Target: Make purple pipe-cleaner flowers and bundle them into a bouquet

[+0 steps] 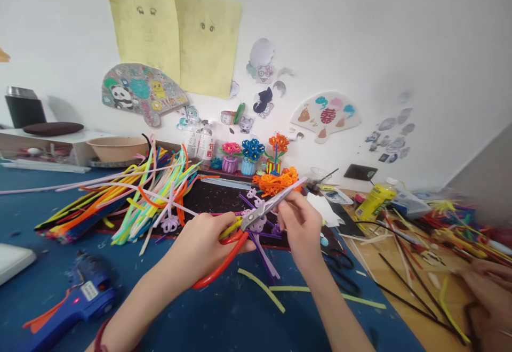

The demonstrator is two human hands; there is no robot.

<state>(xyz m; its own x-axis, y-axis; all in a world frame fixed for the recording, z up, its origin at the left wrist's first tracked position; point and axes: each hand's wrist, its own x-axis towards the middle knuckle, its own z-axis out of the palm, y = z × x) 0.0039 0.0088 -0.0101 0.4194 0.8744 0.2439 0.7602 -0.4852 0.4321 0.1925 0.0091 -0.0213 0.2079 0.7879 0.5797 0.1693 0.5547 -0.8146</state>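
My left hand is closed round the orange-red handles of a pair of scissors, whose grey blades point up and to the right. My right hand is pinched just under the blades, on a small lilac pipe-cleaner piece that is partly hidden by the fingers. Purple and lilac pipe-cleaner bits lie under both hands on a dark mat. Two yellow-green pipe-cleaner lengths lie on the blue tabletop below.
A heap of coloured pipe cleaners lies at the left. A blue glue gun sits at the lower left. Small pipe-cleaner flower pots and an orange bundle stand at the back. Another person's hand rests at the right among black sticks.
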